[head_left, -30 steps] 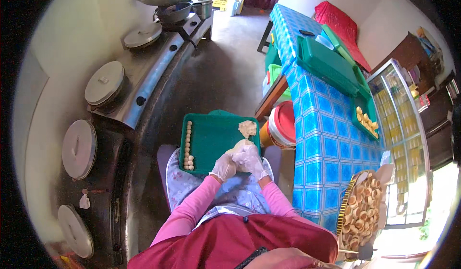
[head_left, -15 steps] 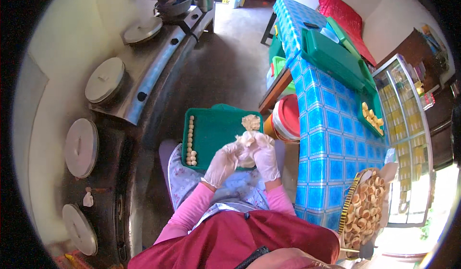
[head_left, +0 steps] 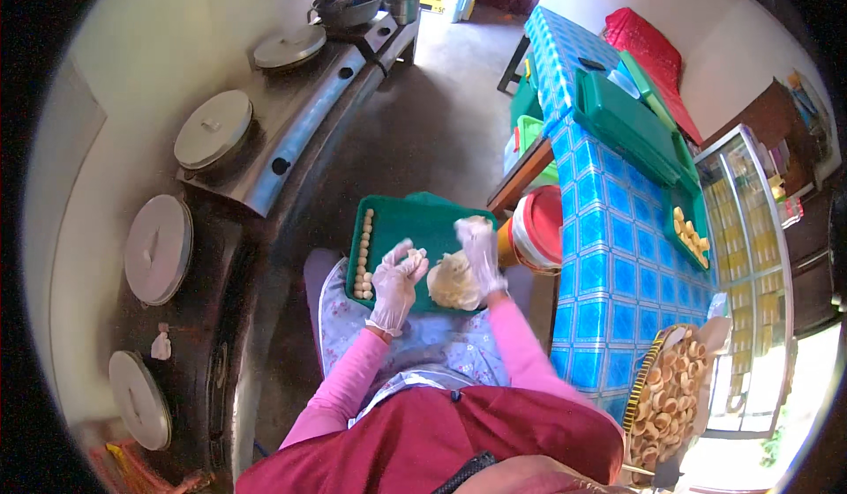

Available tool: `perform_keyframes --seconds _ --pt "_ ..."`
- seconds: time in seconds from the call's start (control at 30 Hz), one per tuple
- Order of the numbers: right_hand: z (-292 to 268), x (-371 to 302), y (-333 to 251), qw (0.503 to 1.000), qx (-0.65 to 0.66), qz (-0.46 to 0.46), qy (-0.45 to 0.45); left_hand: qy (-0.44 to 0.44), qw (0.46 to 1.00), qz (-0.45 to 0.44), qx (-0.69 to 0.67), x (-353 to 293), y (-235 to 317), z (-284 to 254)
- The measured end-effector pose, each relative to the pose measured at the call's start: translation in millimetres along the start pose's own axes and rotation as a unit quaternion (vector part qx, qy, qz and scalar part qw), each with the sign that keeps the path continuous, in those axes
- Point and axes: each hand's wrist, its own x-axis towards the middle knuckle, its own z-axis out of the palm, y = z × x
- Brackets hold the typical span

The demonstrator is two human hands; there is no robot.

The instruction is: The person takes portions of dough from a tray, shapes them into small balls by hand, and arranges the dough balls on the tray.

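Note:
A green tray rests on my lap. My gloved left hand is closed over the tray, with a small piece of dough between its thumb and fingers. To its right lies a large pale lump of dough. My gloved right hand reaches to the tray's far right corner, its fingers curled down on a smaller dough lump mostly hidden under them; it is slightly blurred. Along the tray's left side runs a row of small dough balls, doubled at the near end.
On my right stands a table with a blue checked cloth, carrying a basket of small baked cups and green containers. A red-lidded bucket is beside the tray. To my left, a stove counter holds several lidded pans.
My hands, together on a piece of dough before, are now apart. The left moved left with a small piece; the right moved to the far right lump. The large lump is now uncovered.

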Motion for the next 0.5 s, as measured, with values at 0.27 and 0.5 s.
perform_keyframes --seconds 0.27,0.5 --pt "33 56 101 0.906 -0.361 -0.215 0.053 -0.030 0.997 -0.029 -0.067 -16 5 3" --pt "11 75 107 0.932 -0.345 -0.102 0.040 -0.058 0.998 0.021 -0.020 -4 22 35"
